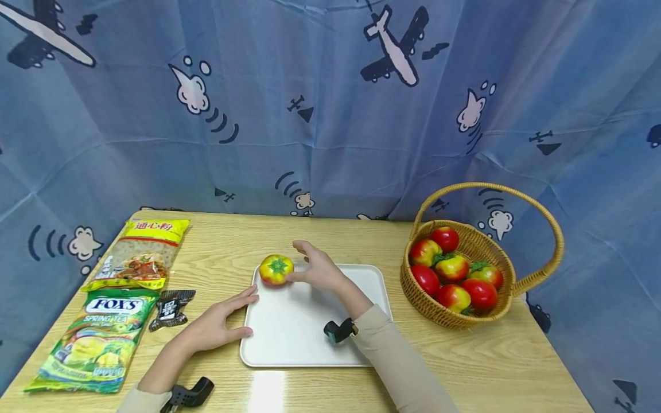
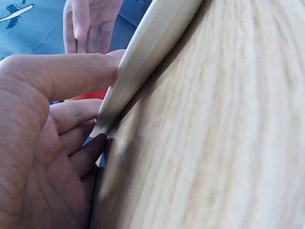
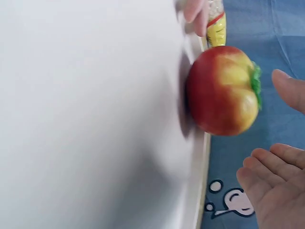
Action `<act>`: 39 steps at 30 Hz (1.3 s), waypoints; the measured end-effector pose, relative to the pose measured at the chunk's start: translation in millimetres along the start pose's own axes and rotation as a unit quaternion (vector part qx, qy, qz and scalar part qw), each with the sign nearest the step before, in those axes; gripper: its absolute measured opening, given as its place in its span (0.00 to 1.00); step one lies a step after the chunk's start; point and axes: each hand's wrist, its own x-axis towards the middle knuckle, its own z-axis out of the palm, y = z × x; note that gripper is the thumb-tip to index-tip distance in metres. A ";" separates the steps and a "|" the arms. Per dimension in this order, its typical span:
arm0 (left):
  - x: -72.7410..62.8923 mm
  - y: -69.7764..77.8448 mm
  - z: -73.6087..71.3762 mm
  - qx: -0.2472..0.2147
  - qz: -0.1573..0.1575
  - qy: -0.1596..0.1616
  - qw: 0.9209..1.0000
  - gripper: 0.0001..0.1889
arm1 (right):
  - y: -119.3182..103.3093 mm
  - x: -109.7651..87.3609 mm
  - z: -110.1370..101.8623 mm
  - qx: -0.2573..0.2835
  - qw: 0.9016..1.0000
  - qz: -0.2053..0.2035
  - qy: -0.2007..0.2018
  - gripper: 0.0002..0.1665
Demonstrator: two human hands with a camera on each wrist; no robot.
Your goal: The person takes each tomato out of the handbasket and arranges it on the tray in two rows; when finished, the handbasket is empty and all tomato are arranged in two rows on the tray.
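A red-and-yellow fruit with a green leafy top, tomato- or persimmon-like (image 1: 276,269), sits in the far left corner of a white tray (image 1: 304,338). Beside it, my right hand (image 1: 322,269) hovers with thumb and fingers spread; the right wrist view shows a gap between this hand (image 3: 279,186) and the fruit (image 3: 221,90). My left hand (image 1: 214,324) is at the tray's left side. Its thumb and fingertips touch the rim (image 2: 138,62) in the left wrist view, fingers mostly straight and not wrapped round it.
Right of the tray stands a wicker basket (image 1: 428,307) with a tall handle, holding several red and red-yellow fruits. On the left lie a yellow pasta bag (image 1: 139,252), a green FOX'S candy bag (image 1: 95,344) and a small black packet (image 1: 171,308). A blue curtain (image 1: 330,143) hangs behind the table.
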 end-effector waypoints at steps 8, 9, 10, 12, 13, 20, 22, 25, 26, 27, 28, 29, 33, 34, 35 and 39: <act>-0.1 -0.5 -0.1 0.011 0.011 0.010 1.000 0.35 | 1.1 -22.6 -29.8 0.034 0.998 -0.032 0.034 0.46; -0.1 -0.5 -0.4 0.014 0.011 0.010 1.000 0.35 | 1.9 -25.7 -33.8 0.038 0.998 -0.035 0.039 0.46; -0.2 -0.4 -0.7 0.013 0.011 0.010 1.000 0.35 | 2.6 -28.5 -37.7 0.041 0.997 -0.040 0.044 0.45; -0.2 -0.1 -1.4 0.014 0.012 0.011 1.000 0.36 | 3.8 -33.9 -45.6 0.045 0.996 -0.051 0.054 0.45; -0.2 0.0 -1.7 0.014 0.012 0.011 1.000 0.36 | 4.3 -36.4 -49.4 0.045 0.996 -0.055 0.058 0.45; 0.5 -0.4 -3.3 0.010 0.008 0.006 1.000 0.36 | 7.1 -56.6 -75.8 0.047 0.993 -0.067 0.080 0.45; 1.0 -0.6 -3.0 0.009 0.008 0.003 1.000 0.36 | 5.3 -65.2 -83.9 0.047 0.993 -0.064 0.084 0.45; 1.4 -1.1 -2.8 0.008 0.010 -0.002 1.000 0.36 | 10.8 -76.0 -95.4 0.049 0.993 -0.063 0.088 0.45; 1.4 -1.4 -2.7 0.009 0.011 -0.002 1.000 0.36 | 12.7 -79.4 -99.3 0.050 0.993 -0.061 0.088 0.45; 1.4 -1.5 -2.6 0.008 0.009 -0.002 1.000 0.37 | 15.0 -82.4 -103.2 0.051 0.993 -0.061 0.089 0.45; 1.3 -1.6 -2.5 0.009 0.010 -0.002 1.000 0.36 | 17.1 -85.7 -107.2 0.048 0.993 -0.061 0.090 0.45; 1.3 -1.6 -2.4 0.010 0.009 0.000 1.000 0.36 | 23.3 -86.8 -110.6 0.046 0.993 -0.064 0.092 0.46; 0.7 -1.4 -1.1 0.006 0.009 0.005 1.000 0.36 | 31.7 -97.8 -126.7 0.026 0.993 -0.062 0.102 0.46; 0.5 -1.2 -0.9 0.007 0.011 0.005 1.000 0.35 | 33.2 -100.8 -130.7 0.018 0.993 -0.057 0.106 0.45; 0.4 -1.4 -0.7 0.003 0.008 0.005 1.000 0.36 | 35.1 -103.9 -135.0 0.013 0.993 -0.051 0.109 0.46; 0.2 -1.9 -0.4 -0.003 -0.001 0.002 1.000 0.36 | 42.4 -115.5 -151.4 -0.010 0.992 -0.019 0.127 0.46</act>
